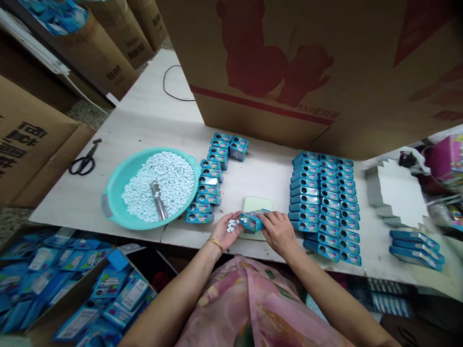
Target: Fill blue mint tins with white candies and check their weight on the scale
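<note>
My right hand [278,230] grips a small blue box [252,220], tipped on its side toward my left hand. Cupped palm-up beside it, my left hand [224,230] holds a few white tablets [231,225] at the box's open end. Both hands hover over a pale green pad [256,204] near the table's front edge. A teal basin [116,185] full of white tablets, with a metal scoop [158,198] lying in it, stands to the left. A curved row of blue boxes [210,185] lies between basin and pad.
Rows of blue boxes [327,205] lie to the right, with a white cardboard tray [396,193] and flat blue cartons [415,246] beyond. Black scissors [84,161] rest at far left. A big brown carton [289,72] stands behind. A box of blue packets [72,289] sits below left.
</note>
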Action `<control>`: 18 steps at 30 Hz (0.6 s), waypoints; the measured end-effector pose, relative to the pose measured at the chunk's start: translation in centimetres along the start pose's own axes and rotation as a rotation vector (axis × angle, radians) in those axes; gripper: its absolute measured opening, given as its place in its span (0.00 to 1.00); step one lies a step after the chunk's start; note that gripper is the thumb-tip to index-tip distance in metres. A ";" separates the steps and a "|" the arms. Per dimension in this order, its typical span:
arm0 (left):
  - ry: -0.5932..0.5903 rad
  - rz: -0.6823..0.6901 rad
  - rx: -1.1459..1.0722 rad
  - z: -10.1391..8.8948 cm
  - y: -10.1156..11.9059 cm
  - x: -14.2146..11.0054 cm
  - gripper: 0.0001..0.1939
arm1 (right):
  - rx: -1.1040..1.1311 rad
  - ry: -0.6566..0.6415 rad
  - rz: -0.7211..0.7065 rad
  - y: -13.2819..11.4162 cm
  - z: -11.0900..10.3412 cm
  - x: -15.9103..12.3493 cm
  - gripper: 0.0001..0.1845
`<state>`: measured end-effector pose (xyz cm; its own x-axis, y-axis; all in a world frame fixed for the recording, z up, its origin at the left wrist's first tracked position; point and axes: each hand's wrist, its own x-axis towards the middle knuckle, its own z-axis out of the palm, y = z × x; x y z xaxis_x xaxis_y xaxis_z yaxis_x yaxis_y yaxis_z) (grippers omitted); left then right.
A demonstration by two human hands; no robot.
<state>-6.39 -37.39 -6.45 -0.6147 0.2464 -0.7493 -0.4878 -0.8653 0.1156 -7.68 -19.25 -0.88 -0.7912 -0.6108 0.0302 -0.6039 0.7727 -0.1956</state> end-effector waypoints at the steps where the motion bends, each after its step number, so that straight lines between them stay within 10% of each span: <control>1: 0.003 0.002 -0.007 -0.1 -0.1 0.1 0.10 | 0.000 0.001 0.013 0.2 0.2 -0.1 0.20; 18: -0.001 -0.023 -0.036 -0.1 -0.2 0.4 0.10 | 0.305 0.085 0.175 2.2 2.2 -1.0 0.19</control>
<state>-6.49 -37.15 -6.88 -0.6042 0.2670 -0.7508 -0.4792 -0.8745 0.0746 -7.99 -17.29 -3.48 -0.8928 -0.4477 0.0491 -0.4126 0.7693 -0.4878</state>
